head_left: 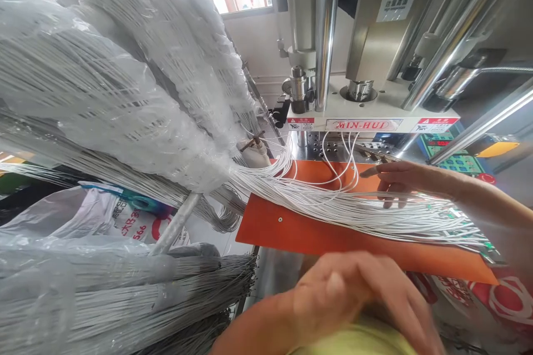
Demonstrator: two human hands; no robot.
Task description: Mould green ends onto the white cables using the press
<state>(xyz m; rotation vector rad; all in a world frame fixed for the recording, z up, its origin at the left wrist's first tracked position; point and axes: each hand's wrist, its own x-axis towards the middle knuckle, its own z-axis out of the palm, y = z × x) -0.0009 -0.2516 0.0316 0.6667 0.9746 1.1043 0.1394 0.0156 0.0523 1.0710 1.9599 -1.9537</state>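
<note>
A long bundle of thin white cables [325, 202] lies across an orange board [300, 231]; green pieces [483, 238] show at the right-hand ends. My right hand [395, 177] reaches in from the right over the bundle, index finger pointing left and the others bent down. No held object shows in it, and whether its fingertips touch the cables is unclear. Close to the camera, my left hand [353, 283] is blurred, its fingers curving down to the right. Their tips are smeared, so any held thing cannot be made out. A few cable loops [352, 150] rise toward the machine.
A press machine [362, 122] with metal columns and warning labels stands behind the board. A control panel [443, 150] sits at its right. Plastic-wrapped cable bundles [137, 94] hang at left, with more grey bundles [145, 288] below. Printed sacks [137, 216] lie behind.
</note>
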